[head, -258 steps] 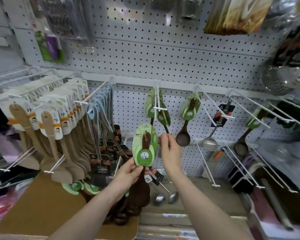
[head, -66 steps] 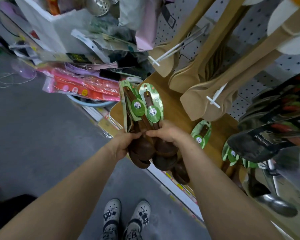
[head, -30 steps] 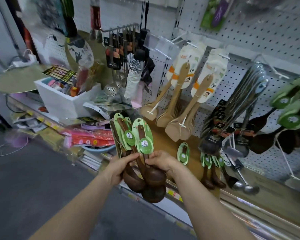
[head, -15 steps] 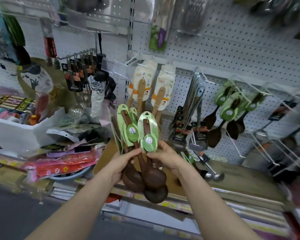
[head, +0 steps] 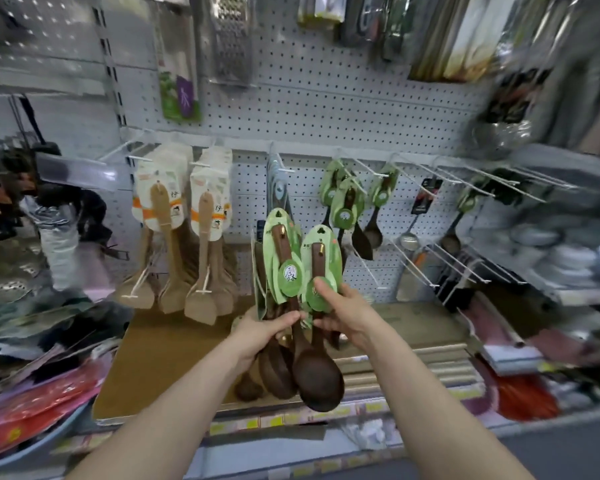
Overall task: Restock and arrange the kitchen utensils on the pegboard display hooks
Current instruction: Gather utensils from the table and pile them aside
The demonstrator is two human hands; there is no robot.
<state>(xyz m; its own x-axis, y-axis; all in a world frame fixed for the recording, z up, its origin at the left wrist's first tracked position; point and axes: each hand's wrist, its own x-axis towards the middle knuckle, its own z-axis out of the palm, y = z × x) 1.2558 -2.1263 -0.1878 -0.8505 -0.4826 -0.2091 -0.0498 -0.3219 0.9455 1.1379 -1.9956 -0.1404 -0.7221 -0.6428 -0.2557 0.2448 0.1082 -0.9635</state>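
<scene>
The left hand [head: 265, 329] clasps a bundle [head: 274, 368] of dark spoons by the handles, green cards up, probably so the hang holes meet the hooks. The right hand [head: 347, 313] pinches the rightmost spoon [head: 317, 261] at its card, seemingly to separate it. Matching hung spoons [head: 347, 206] wait on the pegboard [head: 326, 98], well apart. Overlapping cards hide the bundle's count, and the far right is blurred.
</scene>
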